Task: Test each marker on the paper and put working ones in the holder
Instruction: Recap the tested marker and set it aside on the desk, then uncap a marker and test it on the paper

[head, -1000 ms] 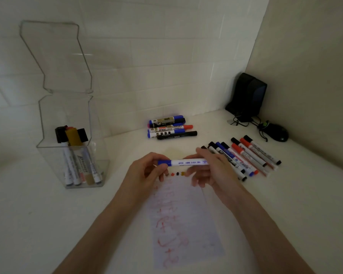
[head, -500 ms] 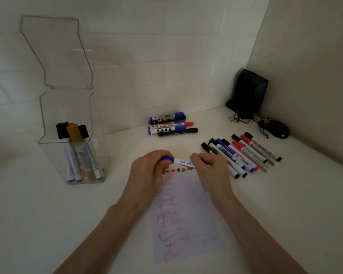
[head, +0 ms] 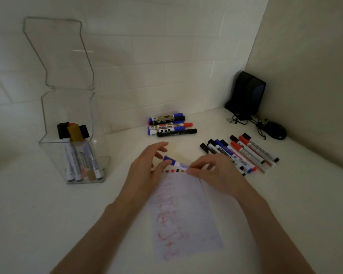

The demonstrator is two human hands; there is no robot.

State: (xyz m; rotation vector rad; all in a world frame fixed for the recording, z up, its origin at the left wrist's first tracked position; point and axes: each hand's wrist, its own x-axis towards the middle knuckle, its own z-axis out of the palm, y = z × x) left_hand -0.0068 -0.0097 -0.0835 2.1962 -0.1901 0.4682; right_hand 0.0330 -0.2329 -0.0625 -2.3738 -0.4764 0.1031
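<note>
A white plastic marker with a blue cap (head: 175,162) lay sideways between both hands. The left hand (head: 147,171) pinched its cap end with narrow fingers (head: 162,165); the right hand (head: 216,173) pinched the barrel.

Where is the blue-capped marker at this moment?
Head view, centre: the blue-capped marker is held between the left hand, at its cap, and the right hand, pinching its barrel, just above the top edge of the paper.

Blue-capped white marker (head: 175,162) tilts above the red-scribbled paper's (head: 184,214) top edge; the clear holder (head: 67,107), left, contains upright pens (head: 78,155).
</note>
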